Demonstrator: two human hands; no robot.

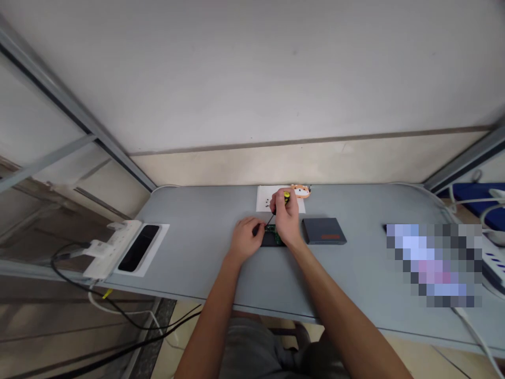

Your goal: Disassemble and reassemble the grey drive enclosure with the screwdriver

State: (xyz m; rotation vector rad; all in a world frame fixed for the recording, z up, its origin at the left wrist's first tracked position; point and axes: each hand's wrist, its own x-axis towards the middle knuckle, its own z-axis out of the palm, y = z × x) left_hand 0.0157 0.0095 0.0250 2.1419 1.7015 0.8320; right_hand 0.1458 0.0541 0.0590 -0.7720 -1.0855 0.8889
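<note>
A screwdriver (286, 197) with a yellow and black handle is gripped in my right hand (288, 218). Its thin shaft slants down and left toward a green circuit board (278, 238), which sits in a flat black casing (271, 241). My left hand (245, 240) is closed at the casing's left end, its fingertips close to the screwdriver tip. Exactly where the tip touches is too small to make out. Just right of the casing lies a dark grey box-like cover (324, 231). Behind my hands, several small dark screws (267, 202) rest on a white sheet (262, 192).
An orange cartoon-animal item (301, 191) overlaps the sheet's back right corner. At the left, a phone (139, 248) lies on a white box beside a power strip (112, 247) with cables. A pixelated device (426, 263) occupies the right side of the grey table (197, 210).
</note>
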